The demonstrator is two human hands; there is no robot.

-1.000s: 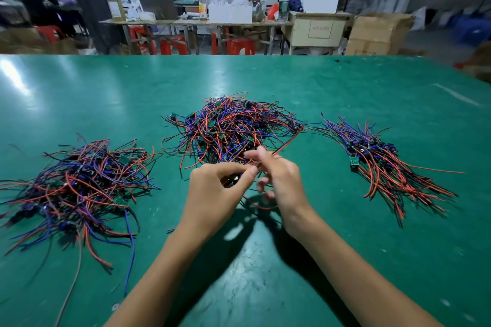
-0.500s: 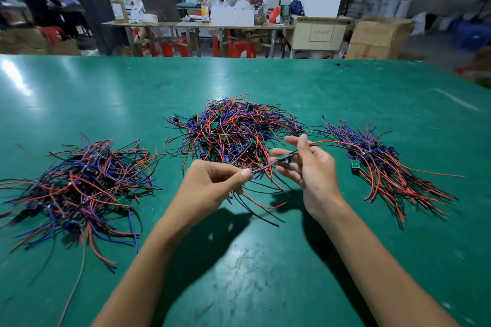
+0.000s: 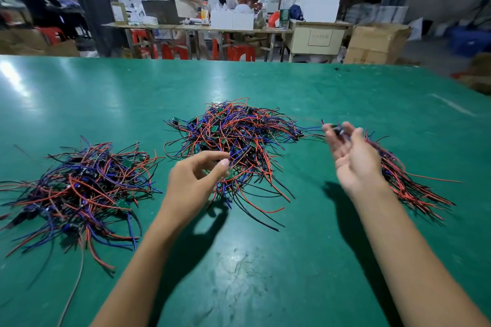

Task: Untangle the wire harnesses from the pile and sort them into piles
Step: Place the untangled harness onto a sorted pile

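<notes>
Sitting mid-frame on the glossy green table (image 3: pixel 292 260): the tangled heap of red, blue and black wire harnesses (image 3: pixel 233 141), with a messier red-blue-black pile (image 3: pixel 77 188) spreading at the left edge and a straighter red-and-black bundle (image 3: pixel 409 183) fanning out at right. Hovering at the middle heap's near edge, left hand (image 3: pixel 196 180) with thumb and fingers loosely curved, nothing clearly pinched. Lifting over the right bundle, right hand (image 3: pixel 353 159) palm-up and mostly open, a small dark harness piece (image 3: pixel 336 128) blurring at its fingertips, so can't tell if gripping.
</notes>
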